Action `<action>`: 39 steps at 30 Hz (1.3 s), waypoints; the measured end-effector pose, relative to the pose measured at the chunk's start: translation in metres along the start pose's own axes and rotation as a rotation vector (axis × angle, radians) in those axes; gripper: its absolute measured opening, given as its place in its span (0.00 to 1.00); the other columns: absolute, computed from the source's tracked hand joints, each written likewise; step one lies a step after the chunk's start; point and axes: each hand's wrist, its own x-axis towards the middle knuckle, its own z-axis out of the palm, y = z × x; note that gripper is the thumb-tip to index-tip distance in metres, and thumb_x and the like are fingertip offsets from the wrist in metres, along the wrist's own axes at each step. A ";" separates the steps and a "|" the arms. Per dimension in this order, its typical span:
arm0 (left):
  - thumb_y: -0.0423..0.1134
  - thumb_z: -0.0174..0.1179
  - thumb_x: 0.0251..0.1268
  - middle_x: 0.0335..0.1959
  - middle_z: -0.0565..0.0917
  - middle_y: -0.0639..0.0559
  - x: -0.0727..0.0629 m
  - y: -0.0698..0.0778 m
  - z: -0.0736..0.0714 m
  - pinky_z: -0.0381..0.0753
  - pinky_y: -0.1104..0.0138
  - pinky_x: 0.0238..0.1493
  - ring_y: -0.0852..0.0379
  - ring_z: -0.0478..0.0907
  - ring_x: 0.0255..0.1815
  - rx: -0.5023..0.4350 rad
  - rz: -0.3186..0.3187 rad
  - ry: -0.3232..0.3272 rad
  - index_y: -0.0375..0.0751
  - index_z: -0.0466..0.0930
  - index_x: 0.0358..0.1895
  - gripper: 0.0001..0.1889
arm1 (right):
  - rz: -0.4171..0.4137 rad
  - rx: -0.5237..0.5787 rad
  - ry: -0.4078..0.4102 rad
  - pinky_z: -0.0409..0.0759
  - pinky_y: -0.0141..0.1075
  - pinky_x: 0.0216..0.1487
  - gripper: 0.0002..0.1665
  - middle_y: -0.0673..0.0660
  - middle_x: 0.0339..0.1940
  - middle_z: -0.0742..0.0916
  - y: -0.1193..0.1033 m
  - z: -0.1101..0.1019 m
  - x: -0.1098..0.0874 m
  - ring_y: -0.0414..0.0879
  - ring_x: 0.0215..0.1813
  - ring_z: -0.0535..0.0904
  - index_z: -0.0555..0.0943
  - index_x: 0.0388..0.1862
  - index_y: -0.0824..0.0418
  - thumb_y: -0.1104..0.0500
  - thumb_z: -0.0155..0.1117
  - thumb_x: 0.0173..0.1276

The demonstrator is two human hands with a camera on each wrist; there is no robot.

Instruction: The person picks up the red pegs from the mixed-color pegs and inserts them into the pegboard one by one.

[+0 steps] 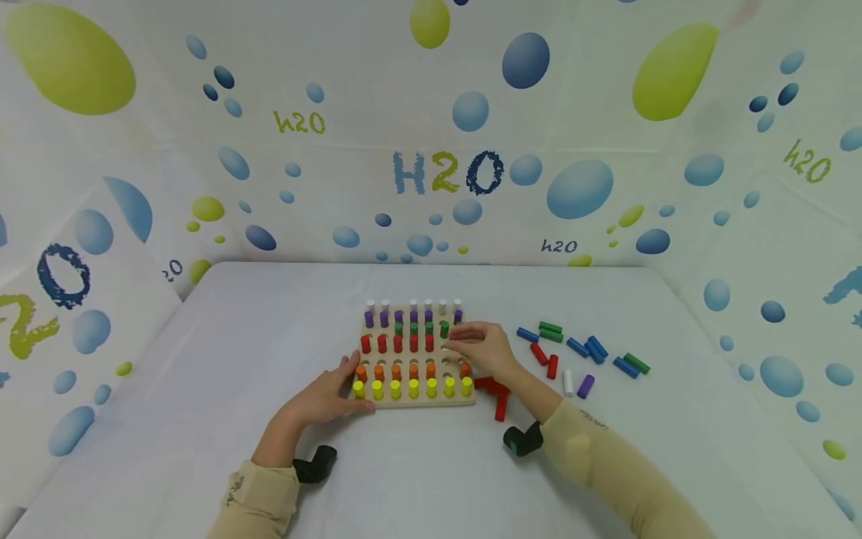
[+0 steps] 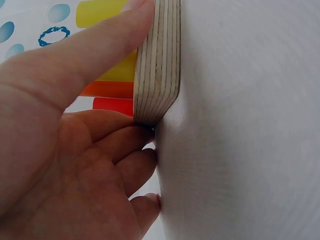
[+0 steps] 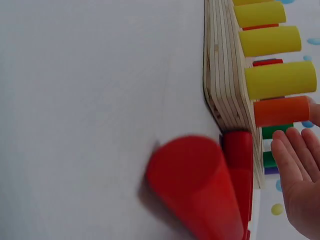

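Head view: the board on the worktop looks mostly filled, its yellow row complete, the orange row gapped. The left hand grips its corner; the right hand pinches a green peg there. Loose pegs remain at right.

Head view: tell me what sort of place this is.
Likely a makeshift activity or recording booth: H2O-print curtains hang around a white tabletop, which holds a wooden pegboard.
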 end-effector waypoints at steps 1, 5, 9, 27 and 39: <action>0.59 0.65 0.47 0.70 0.47 0.31 0.000 0.000 0.000 0.40 0.42 0.65 0.33 0.42 0.69 0.000 0.002 0.000 0.38 0.44 0.72 0.54 | 0.006 -0.008 0.006 0.80 0.34 0.45 0.17 0.55 0.42 0.85 0.000 -0.002 0.000 0.47 0.44 0.82 0.81 0.44 0.62 0.59 0.69 0.56; 0.58 0.65 0.47 0.70 0.47 0.31 -0.002 0.001 -0.001 0.41 0.42 0.65 0.32 0.42 0.69 -0.002 -0.003 -0.002 0.38 0.44 0.72 0.54 | 0.005 -0.033 0.023 0.79 0.35 0.47 0.17 0.55 0.43 0.85 0.002 -0.010 -0.003 0.47 0.45 0.81 0.81 0.45 0.61 0.58 0.69 0.56; 0.58 0.66 0.47 0.70 0.47 0.31 -0.003 0.002 -0.001 0.41 0.41 0.65 0.32 0.42 0.69 -0.006 -0.010 -0.002 0.38 0.44 0.72 0.54 | -0.028 -0.053 0.038 0.78 0.36 0.49 0.18 0.57 0.44 0.85 0.005 -0.020 -0.005 0.48 0.46 0.81 0.81 0.46 0.62 0.58 0.69 0.56; 0.59 0.65 0.47 0.70 0.47 0.32 -0.001 -0.001 0.000 0.40 0.43 0.66 0.34 0.42 0.70 0.000 0.003 0.005 0.39 0.44 0.72 0.54 | -0.028 -0.112 0.084 0.77 0.36 0.50 0.23 0.60 0.47 0.84 0.019 -0.064 -0.014 0.49 0.48 0.81 0.78 0.50 0.65 0.55 0.68 0.58; 0.59 0.65 0.47 0.70 0.47 0.31 -0.001 0.001 0.000 0.40 0.43 0.66 0.34 0.43 0.70 0.003 0.001 0.006 0.38 0.44 0.72 0.54 | -0.058 -0.179 0.126 0.78 0.35 0.48 0.22 0.60 0.46 0.84 0.032 -0.089 -0.028 0.50 0.48 0.81 0.79 0.50 0.65 0.55 0.66 0.59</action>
